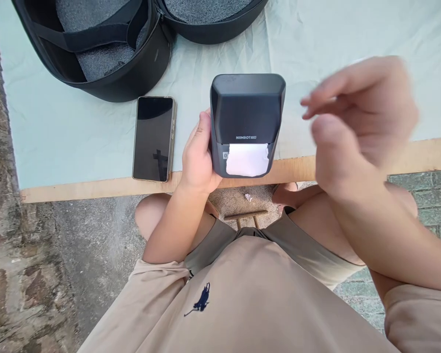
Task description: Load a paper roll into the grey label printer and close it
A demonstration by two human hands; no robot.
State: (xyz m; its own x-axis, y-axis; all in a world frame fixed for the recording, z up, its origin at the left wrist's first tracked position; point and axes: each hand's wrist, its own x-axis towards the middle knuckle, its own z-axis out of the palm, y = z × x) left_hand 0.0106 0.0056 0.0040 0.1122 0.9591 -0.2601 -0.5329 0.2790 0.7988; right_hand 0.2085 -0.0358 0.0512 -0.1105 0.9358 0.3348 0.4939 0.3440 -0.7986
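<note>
My left hand (200,157) is closed around the left side of a black label printer (247,115) marked NIIMBOT, held above the table's front edge. From the printer's lower slot comes a white label strip (248,159) with ragged, torn edges. Off to the right, apart from the printer, my right hand (363,108) is raised and blurred by motion. Its thumb and curled fingers are apart, and I see nothing between them.
A smartphone (153,139) with a dark screen lies left of the printer. Behind it stands an unzipped black case (132,81) with grey foam inside. Pale cloth (338,29) covers the wood-edged table (426,154). A white scrap (248,197) lies below, near a wooden stool (245,215).
</note>
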